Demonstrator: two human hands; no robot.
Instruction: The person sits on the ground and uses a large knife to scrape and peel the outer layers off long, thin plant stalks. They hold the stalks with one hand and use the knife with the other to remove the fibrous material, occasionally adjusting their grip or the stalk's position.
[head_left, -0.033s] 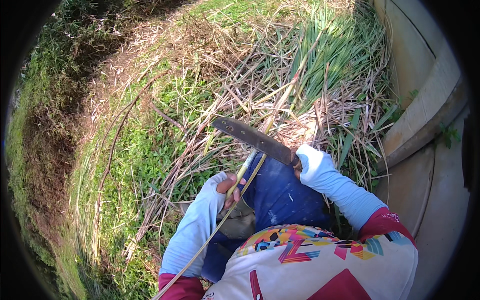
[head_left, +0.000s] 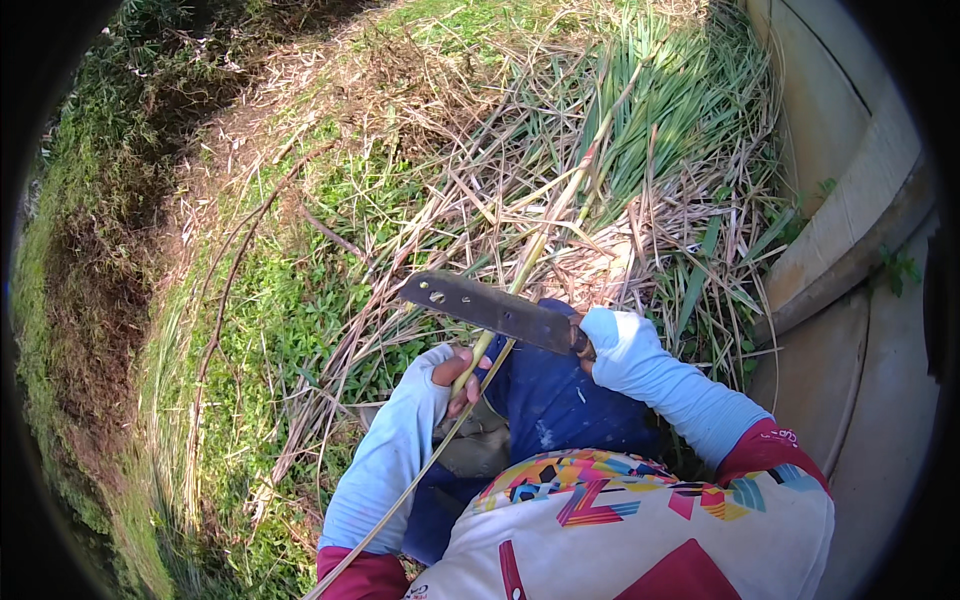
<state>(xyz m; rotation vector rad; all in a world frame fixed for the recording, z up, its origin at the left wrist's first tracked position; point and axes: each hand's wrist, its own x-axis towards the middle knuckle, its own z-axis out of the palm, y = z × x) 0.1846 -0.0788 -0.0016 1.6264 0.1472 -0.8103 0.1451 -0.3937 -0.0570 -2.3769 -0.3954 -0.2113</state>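
My left hand point(head_left: 460, 382), in a pale blue sleeve, is closed around a long yellow-green plant stalk point(head_left: 540, 240). The stalk slants up and away to the right over the cut grass. A thin dry strip point(head_left: 420, 475) runs from beside these fingers down to the lower left. My right hand point(head_left: 588, 345) grips the short handle of a broad, dark knife point(head_left: 485, 308) with holes near its far end. Its blade lies across the stalk just beyond my left hand; whether the edge touches the stalk, I cannot tell. Blue trousers point(head_left: 570, 400) are right underneath.
Long green leaves point(head_left: 650, 130) and dry straw point(head_left: 600, 255) cover the ground ahead. A curved pale wall point(head_left: 815, 110) with a slanting ledge point(head_left: 850, 225) borders the right side. Thin brown branches point(head_left: 240, 245) lie among low weeds point(head_left: 300, 330) to the left.
My right hand has drawn the knife nearer and a little left along the stalk, closer to my left hand. My left hand holds the stalk in the same place.
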